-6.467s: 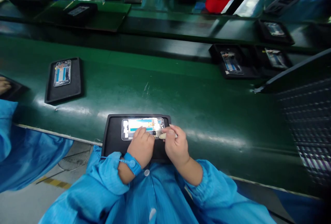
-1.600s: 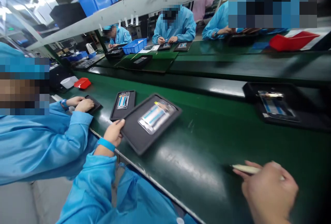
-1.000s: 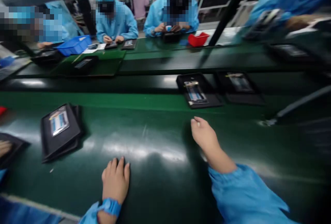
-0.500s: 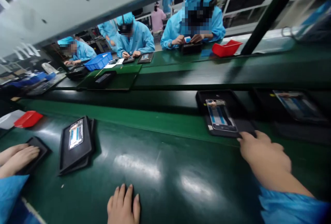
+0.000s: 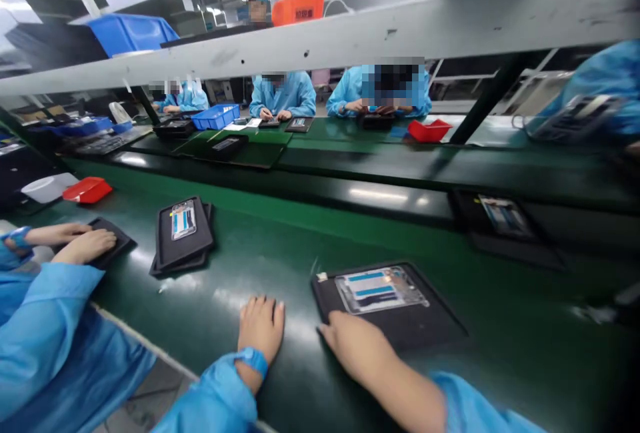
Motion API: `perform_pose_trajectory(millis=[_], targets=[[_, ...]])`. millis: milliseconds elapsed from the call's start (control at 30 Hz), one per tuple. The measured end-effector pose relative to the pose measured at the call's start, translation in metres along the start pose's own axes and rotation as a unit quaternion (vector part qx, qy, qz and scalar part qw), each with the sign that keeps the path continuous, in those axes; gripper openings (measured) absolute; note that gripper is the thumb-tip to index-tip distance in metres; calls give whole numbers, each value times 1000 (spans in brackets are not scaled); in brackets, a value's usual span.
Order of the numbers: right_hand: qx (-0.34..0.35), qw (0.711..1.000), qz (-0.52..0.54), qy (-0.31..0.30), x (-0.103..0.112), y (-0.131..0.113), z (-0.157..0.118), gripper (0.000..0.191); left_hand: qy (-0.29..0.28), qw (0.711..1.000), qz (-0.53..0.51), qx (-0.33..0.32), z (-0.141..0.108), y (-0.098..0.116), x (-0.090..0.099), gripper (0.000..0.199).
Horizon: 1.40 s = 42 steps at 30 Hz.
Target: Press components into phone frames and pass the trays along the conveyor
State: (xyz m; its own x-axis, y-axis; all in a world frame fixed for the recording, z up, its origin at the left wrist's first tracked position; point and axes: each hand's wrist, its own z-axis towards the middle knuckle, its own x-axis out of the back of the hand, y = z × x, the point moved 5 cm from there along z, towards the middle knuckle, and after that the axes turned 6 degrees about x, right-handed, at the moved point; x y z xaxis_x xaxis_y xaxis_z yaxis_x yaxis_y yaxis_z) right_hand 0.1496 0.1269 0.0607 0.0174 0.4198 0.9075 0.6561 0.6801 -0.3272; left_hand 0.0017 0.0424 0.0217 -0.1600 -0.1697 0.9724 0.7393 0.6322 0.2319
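Observation:
A black tray [image 5: 425, 323] lies on the green belt [image 5: 500, 299] in front of me, with a phone frame [image 5: 380, 288] showing blue strips in its middle. My right hand [image 5: 353, 346] is at the tray's near left corner, fingers curled on its edge. My left hand [image 5: 261, 326] lies flat on the belt just left of the tray, fingers apart, holding nothing; a blue wrist strap [image 5: 251, 358] is on that wrist.
Two stacked black trays [image 5: 183, 256] with a phone frame sit to the left. A co-worker's hands [image 5: 83, 245] rest on another tray beside a red bin [image 5: 89, 189]. A further tray [image 5: 500, 219] lies far right. People work across the line under a grey shelf beam [image 5: 320, 46].
My right hand took hold of a far tray with a phone frame and drew it close in front of me. The left hand, which had set the earlier tray on the left stack, stays flat.

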Motion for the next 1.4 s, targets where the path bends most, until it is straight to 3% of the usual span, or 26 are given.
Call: perform_pose_trajectory(millis=[67,133,200,333,400,500,633,700,767,867,967,1167,1400], targets=[[72,992,100,25,-20,-41,-11,25,-28,999,-43,11,-5,-6,0,34],[102,979,171,45,-27,-61,-21,29,-49,997,-57,14,-14,-14,-2,34],[65,978,190,63,-28,-52,-34,33,-66,996,-55,6,-24,-19,-3,38],[-94,979,143,109,-26,2,-74,36,-103,993,-62,-4,-35,-23,0,41],[-123,980,117,99,-30,16,-93,34,-110,992,-65,-2,-34,-23,3,40],[-85,990,84,71,-40,9,-108,31,-112,992,-59,1,-30,-23,4,39],[-2,997,50,55,-50,-17,-104,29,-90,995,-31,-7,-36,-21,13,40],[17,997,50,50,-50,-25,-99,28,-46,997,-5,-57,-47,-13,22,37],[15,996,67,50,-48,-28,-94,27,-22,984,11,-176,-64,2,28,31],[-16,992,105,66,-45,-23,-91,27,-53,933,3,-355,-86,25,19,24],[-52,983,153,86,-44,-16,-91,29,-74,908,4,-412,-89,39,4,15],[-77,962,242,98,-46,-8,-93,30,-65,901,-6,-429,-87,47,-7,14],[-54,945,309,89,-51,-2,-88,31,-85,931,-131,-331,-92,44,1,14]])
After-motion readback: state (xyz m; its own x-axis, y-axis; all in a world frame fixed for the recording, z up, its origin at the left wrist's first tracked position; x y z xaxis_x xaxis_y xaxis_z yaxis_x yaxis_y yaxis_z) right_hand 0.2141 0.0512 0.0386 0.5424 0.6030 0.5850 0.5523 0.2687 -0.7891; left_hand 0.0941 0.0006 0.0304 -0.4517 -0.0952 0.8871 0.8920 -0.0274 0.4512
